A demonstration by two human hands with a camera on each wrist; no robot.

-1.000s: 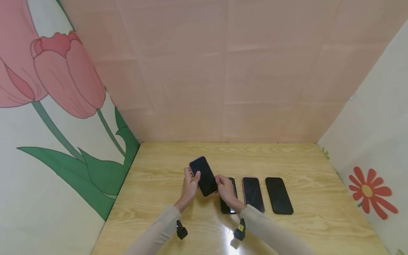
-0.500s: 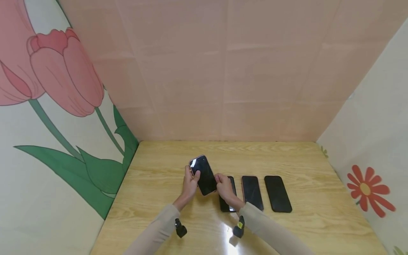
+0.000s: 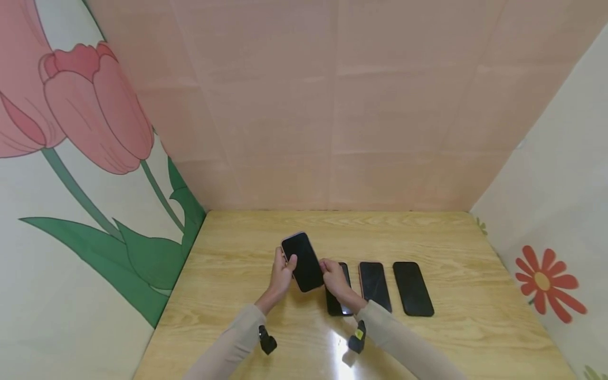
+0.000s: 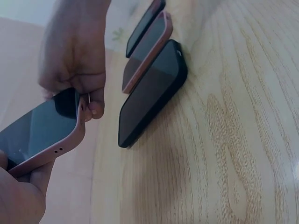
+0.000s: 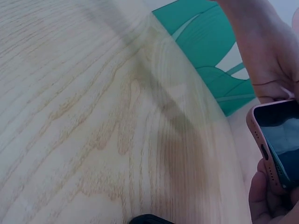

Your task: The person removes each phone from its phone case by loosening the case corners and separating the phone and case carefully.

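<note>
The phone in the pink case [image 3: 307, 268] is held above the wooden table [image 3: 237, 237], tilted, its dark screen facing up. On its left side the left hand [image 3: 279, 277] grips it, thumb laid over the face and fingers beneath. At its lower right corner the right hand [image 3: 336, 279] pinches the rim with bent fingers; the case may stand a little off the phone there, though the fingers hide too much to be sure. Just right of the held phone, partly under the right hand, a black-edged phone [image 4: 151, 95] lies on the table. Farther right of it come a pink-edged phone [image 3: 375, 285] and, last in the row, a black phone [image 3: 413, 289]. Beyond the held phone rises a pink backdrop [image 3: 328, 105]; well to its left are printed tulips [image 3: 102, 111], and well to its right a red flower [image 3: 551, 285].
</note>
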